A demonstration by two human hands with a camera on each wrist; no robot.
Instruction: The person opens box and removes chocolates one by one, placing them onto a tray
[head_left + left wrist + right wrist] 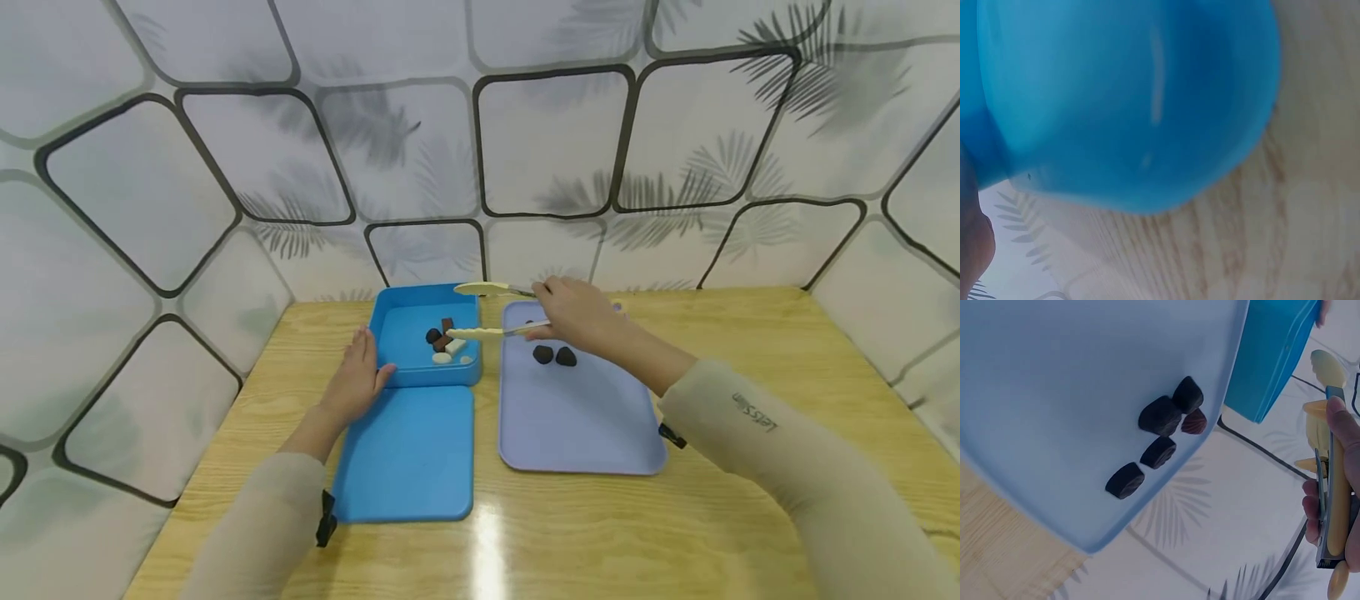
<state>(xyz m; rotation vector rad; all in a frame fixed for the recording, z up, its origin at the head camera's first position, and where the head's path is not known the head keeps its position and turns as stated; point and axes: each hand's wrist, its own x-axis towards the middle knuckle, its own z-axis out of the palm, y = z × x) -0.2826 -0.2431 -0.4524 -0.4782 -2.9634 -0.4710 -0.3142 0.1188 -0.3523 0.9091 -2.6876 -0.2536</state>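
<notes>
My right hand (581,317) grips metal tongs (489,288) with cream-yellow tips. The tips stand apart over the right part of a blue box (420,377), with nothing seen between them. Inside the box lie dark and brown chocolates (433,335) and white pieces (442,358). My left hand (356,383) rests along the box's left wall, fingers straight. To the right, a lilac tray (577,425) bears dark chocolates (554,356); my right hand hides some of them in the head view. The right wrist view shows several dark chocolates (1160,416) and a reddish-brown, shell-shaped one (1194,422).
A flat blue lid (412,458) lies in front of the box. Box, lid and tray stand on a wooden table (555,533), with patterned cloth walls (555,142) behind and at the sides. Blurred blue plastic (1116,112) fills much of the left wrist view.
</notes>
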